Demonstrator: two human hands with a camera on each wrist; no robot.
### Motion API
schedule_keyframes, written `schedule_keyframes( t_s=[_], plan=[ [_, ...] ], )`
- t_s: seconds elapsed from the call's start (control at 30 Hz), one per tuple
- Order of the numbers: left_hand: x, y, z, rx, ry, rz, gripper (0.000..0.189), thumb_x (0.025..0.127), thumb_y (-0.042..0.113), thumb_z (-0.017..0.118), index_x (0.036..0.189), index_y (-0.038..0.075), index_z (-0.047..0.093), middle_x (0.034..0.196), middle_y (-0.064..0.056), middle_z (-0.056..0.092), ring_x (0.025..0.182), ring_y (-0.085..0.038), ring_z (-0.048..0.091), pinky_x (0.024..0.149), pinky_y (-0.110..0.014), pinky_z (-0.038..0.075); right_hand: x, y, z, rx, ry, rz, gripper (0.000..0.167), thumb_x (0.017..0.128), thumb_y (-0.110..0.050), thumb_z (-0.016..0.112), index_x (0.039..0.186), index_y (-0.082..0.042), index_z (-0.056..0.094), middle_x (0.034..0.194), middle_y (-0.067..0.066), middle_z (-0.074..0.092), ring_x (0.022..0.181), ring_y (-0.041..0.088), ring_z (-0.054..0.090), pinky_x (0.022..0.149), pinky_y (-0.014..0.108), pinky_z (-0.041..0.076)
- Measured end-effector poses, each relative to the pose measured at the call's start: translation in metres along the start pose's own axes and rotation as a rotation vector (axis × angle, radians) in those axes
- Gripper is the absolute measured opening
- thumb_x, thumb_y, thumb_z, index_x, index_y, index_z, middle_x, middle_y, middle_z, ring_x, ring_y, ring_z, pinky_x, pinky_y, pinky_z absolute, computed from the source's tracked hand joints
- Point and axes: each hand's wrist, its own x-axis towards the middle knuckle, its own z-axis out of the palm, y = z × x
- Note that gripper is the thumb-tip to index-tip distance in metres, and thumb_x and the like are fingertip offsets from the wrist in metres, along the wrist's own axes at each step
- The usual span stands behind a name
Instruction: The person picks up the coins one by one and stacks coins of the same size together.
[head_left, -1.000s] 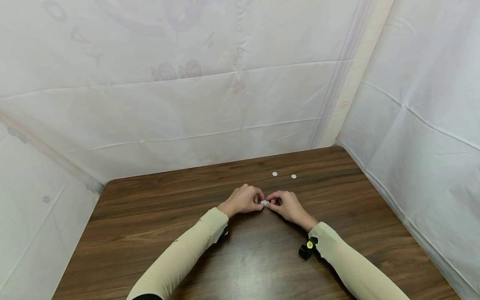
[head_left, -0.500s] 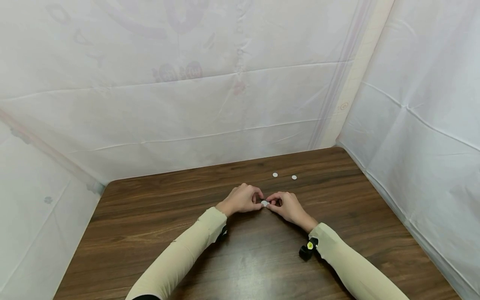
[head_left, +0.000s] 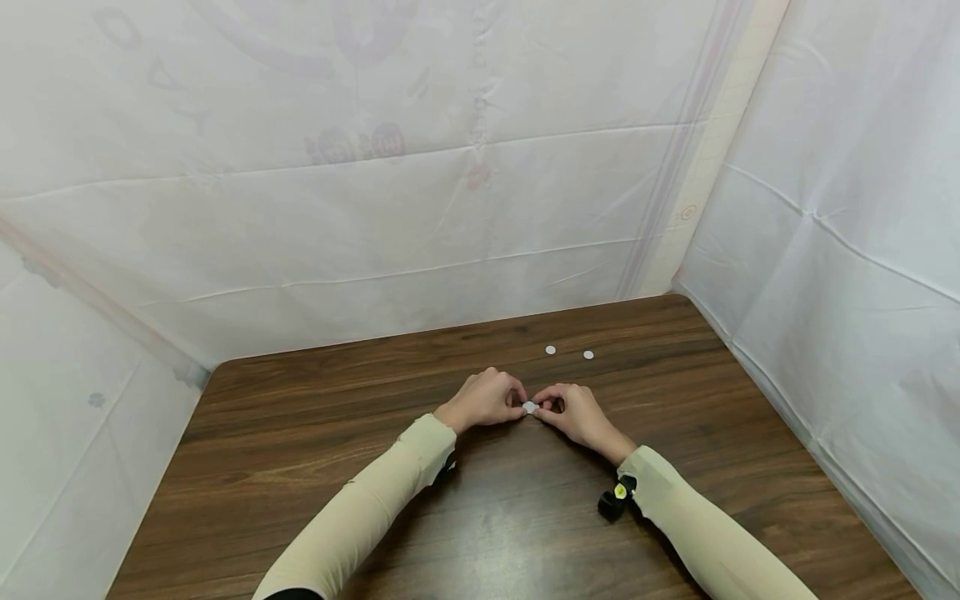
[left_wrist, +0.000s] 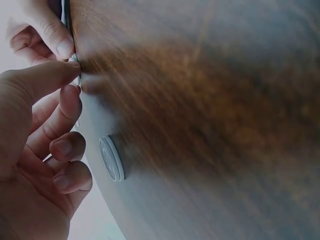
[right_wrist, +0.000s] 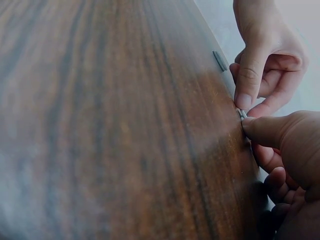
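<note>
A small white disc (head_left: pixel 531 407) lies low over the wooden table, between the fingertips of both hands. My left hand (head_left: pixel 487 398) pinches it from the left with thumb and index finger. From the right, my right hand (head_left: pixel 577 412) pinches its opposite edge the same way. In the right wrist view the disc (right_wrist: pixel 242 115) shows edge-on as a thin sliver, the two thumbs almost meeting at it. The left wrist view has the left hand's (left_wrist: pixel 45 125) other fingers loosely curled, with the right hand (left_wrist: pixel 50 35) facing it. Fingertips cover much of the disc's rim.
Two more white discs lie farther back on the table, one to the left (head_left: pixel 551 350) and one to the right (head_left: pixel 588 355). A thick-edged disc (left_wrist: pixel 111 158) stands out in the left wrist view. White sheeting (head_left: pixel 420 208) surrounds the table's back and sides.
Half a second ago the left fingertips stood slightly back and more of the disc showed; now they are close at its edge again. The right hand and the two far discs keep their places.
</note>
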Motion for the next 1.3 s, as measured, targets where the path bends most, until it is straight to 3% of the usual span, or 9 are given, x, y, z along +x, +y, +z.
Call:
schedule_keyframes(
  t_s=[0.87, 1.3],
  plan=[
    [0.001, 0.002, 0.001, -0.002, 0.007, 0.011, 0.011, 0.094, 0.025, 0.076, 0.101, 0.018, 0.080, 0.064, 0.014, 0.059, 0.053, -0.001, 0.053, 0.049, -0.022, 0.042, 0.000, 0.007, -0.008, 0.030, -0.047, -0.014, 0.014, 0.091, -0.017, 0.081, 0.104, -0.012, 0.079, 0.079, -0.011, 0.066, 0.060, 0.005, 0.050, 0.056, 0.024, 0.042],
    [0.002, 0.001, 0.003, -0.015, 0.012, 0.013, 0.011, 0.095, 0.024, 0.075, 0.102, 0.017, 0.079, 0.065, 0.014, 0.060, 0.053, -0.001, 0.053, 0.048, -0.021, 0.043, 0.002, 0.007, -0.015, 0.035, -0.075, 0.031, 0.010, 0.092, -0.015, 0.079, 0.102, -0.013, 0.080, 0.079, -0.010, 0.066, 0.062, 0.007, 0.050, 0.057, 0.023, 0.041]
  ],
)
